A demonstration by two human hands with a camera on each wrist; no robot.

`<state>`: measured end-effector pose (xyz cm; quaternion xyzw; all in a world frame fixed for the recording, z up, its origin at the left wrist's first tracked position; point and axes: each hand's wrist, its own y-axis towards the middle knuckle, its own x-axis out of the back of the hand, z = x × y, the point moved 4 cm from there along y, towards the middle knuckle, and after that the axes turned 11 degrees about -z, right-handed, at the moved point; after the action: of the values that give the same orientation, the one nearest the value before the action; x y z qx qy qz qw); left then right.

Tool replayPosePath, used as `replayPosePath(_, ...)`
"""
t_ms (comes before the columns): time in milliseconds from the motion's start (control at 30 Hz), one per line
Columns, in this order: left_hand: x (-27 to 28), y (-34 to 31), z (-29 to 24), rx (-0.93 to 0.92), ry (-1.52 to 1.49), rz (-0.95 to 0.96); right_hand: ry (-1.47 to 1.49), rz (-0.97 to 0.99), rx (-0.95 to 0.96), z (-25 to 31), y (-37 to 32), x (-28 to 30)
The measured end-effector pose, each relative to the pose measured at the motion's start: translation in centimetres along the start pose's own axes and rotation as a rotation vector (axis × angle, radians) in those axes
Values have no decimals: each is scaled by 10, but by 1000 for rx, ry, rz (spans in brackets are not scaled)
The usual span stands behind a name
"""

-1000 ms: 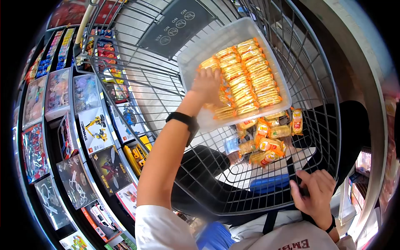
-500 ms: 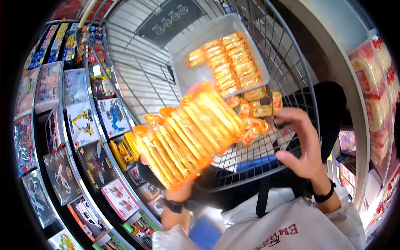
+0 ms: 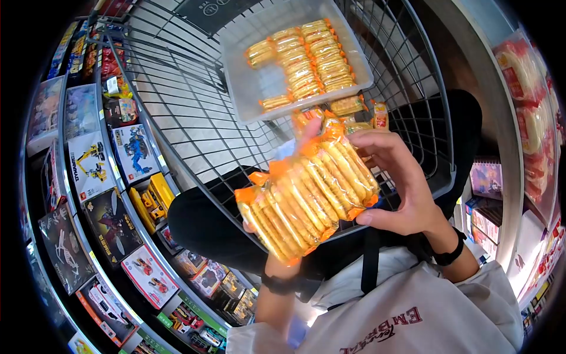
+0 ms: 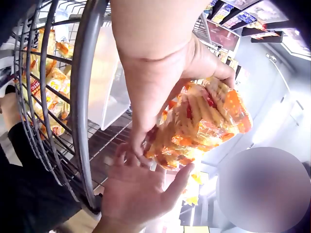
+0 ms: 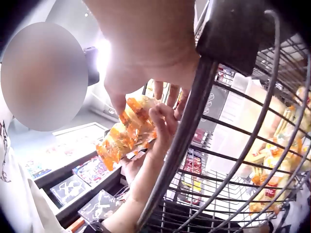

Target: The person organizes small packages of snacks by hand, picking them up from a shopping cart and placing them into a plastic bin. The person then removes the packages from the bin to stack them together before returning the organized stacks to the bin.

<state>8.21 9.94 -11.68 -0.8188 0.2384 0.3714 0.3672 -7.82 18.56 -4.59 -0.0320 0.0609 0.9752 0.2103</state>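
– Where's the row of yellow, orange-ended, plastic-wrapped snacks point(image 3: 306, 194)?
– Above the lap, the left hand's point(image 4: 155, 87) fingers clamped on it; the left wrist view shows the grip the head view mostly hides
– The right hand point(image 3: 415, 192)?
– Fingers apart, around its end

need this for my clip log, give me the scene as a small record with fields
held item: row of wrapped snack packets
left hand: grips the row
right hand: curved about one end of the row; firmness of contact unclear
cart: wire mesh, in front of the person
tub: translucent, inside the cart
tub contents: more packets in columns, a gap in the left one
loose packets: outside the tub, beside it
left side: shelves with boxed toys
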Motion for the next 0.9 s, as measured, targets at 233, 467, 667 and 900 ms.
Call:
replayPosePath(233, 3, -7, 6, 23, 1, -15, 29, 4, 179, 1, 5, 2)
replayPosePath(467, 5, -14, 5, 15, 33, -36, 26, -8, 272, 3, 4, 6)
replayPosePath(667, 6, -25, 2, 25, 59, -46, -1, 119, 203, 4, 2, 6)
replayPosePath(900, 8, -36, 0, 24, 74, -70, 14, 99, 153, 0, 2, 8)
